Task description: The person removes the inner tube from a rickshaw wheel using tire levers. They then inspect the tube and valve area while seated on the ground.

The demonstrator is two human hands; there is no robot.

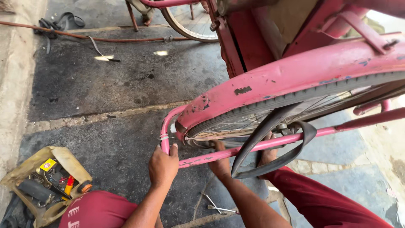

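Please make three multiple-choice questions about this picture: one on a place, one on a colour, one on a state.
1. Where does the tool pouch lie?
A. on the ground at lower left
B. on the mudguard
C. hung on the wheel

2. What colour is the mudguard?
A. green
B. pink
C. white

3. How is the left hand?
A. resting flat on the ground
B. gripping the pink frame tube
C. holding a hammer

Answers: 1 A, it sits on the pavement; 2 B, chipped pink paint; 3 B, fingers wrap the tube's bend.
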